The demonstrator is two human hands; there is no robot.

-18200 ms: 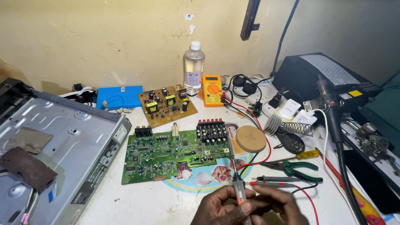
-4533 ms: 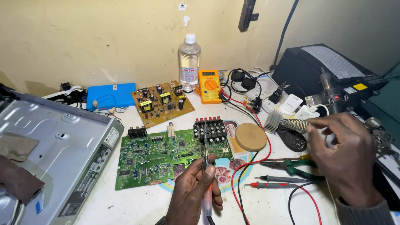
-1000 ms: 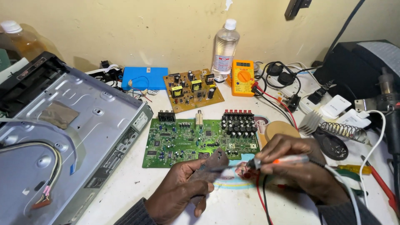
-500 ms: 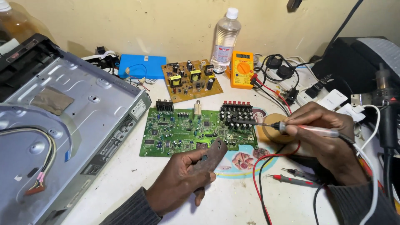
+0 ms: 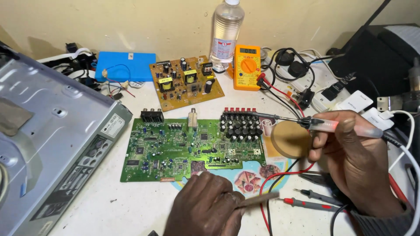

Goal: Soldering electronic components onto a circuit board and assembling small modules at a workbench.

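green circuit board (image 5: 192, 142) lying centre frame on the white table (image 5: 109, 205) | right hand (image 5: 354, 161) closing around soldering iron (image 5: 306, 122), tip reaching the black capacitor cluster (image 5: 240, 126) — judging: keeping the tip steady on one joint is helping | left hand (image 5: 205, 212) pinching a thin brown strip (image 5: 258, 200), lower centre | exact joint being touched — too small to tell

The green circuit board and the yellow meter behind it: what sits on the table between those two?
In the head view, only bare white tabletop separates the green circuit board from the yellow meter.
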